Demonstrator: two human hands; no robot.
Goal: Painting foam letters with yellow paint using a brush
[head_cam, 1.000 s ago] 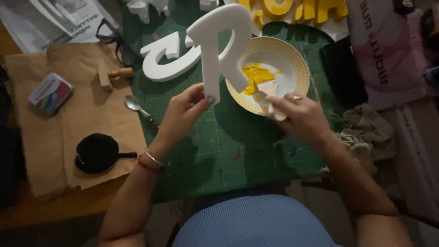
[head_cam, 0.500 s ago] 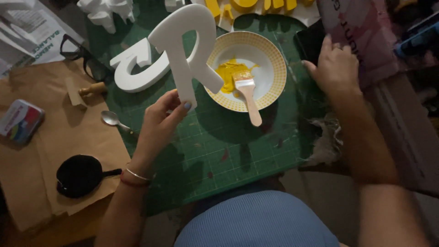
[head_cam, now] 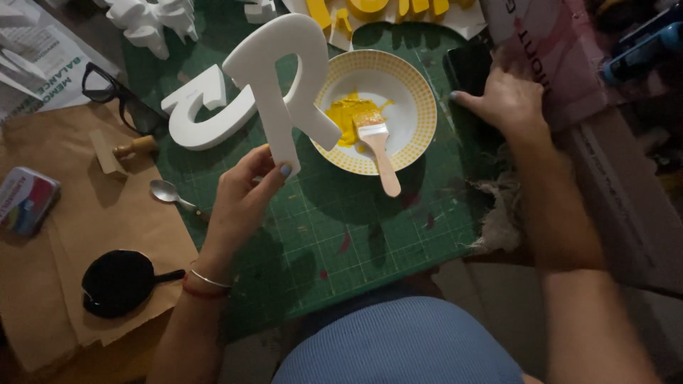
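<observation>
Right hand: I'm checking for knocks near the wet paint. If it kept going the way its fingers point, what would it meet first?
The right hand points up-left, already resting on a black object. Beyond that, probably the yellow letters, though depth is unclear.

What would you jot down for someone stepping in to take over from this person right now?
Left hand: grips the white letter R by its stem, lifted over the green cutting mat.
Right hand: off the brush, resting on a dark flat object at the mat's right edge.
Brush: lies in the bowl, bristles in yellow paint, handle sticking out over the rim.
Done: yellow letters lie at the top edge.
Left: the R shows no paint; another white letter lies flat on the mat, also bare.
</observation>
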